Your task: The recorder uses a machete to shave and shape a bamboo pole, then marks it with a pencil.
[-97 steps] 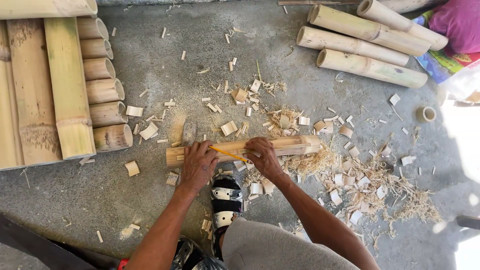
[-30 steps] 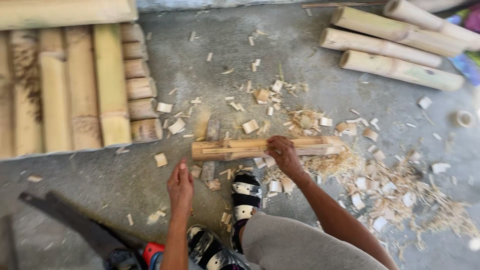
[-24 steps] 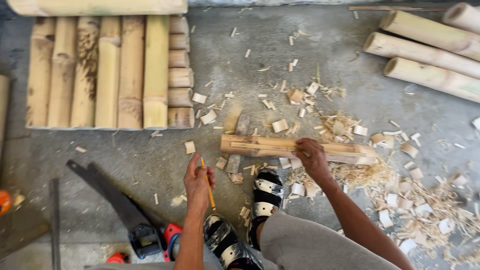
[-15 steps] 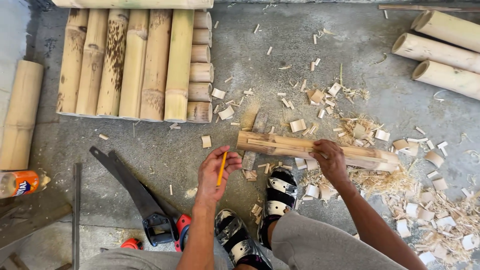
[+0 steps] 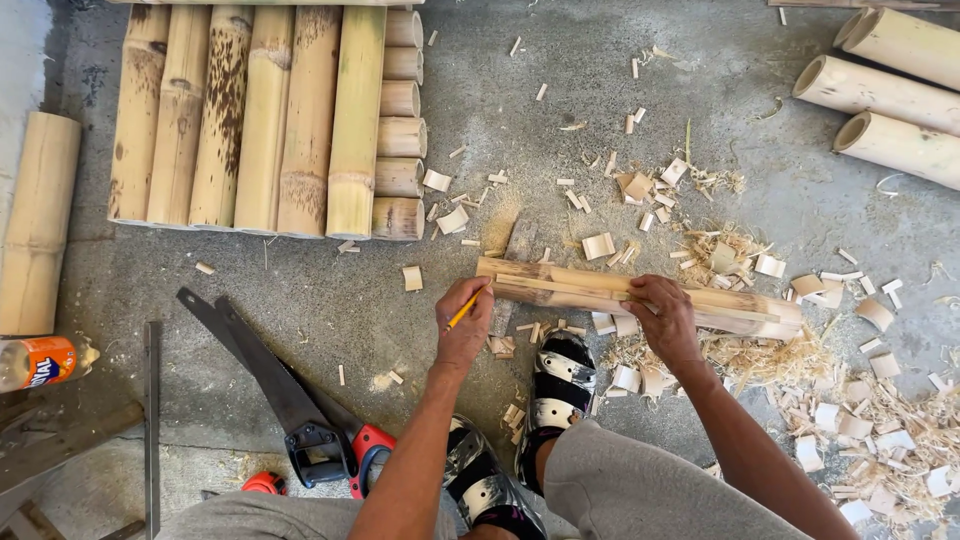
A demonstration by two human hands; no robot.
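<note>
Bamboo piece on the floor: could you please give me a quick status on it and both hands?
Left hand gripping yellow pencil, tip beside the split bamboo piece. Right hand pressing it down. Offcuts around it.

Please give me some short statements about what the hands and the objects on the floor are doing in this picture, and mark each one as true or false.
1. The left hand holds a yellow pencil. True.
2. The right hand is lifted clear of the split bamboo piece. False: it rests on it.
3. A handsaw lies on the concrete floor, to the person's left. True.
4. The orange bottle lies among the wood chips. False: it lies at the far left edge.
</note>
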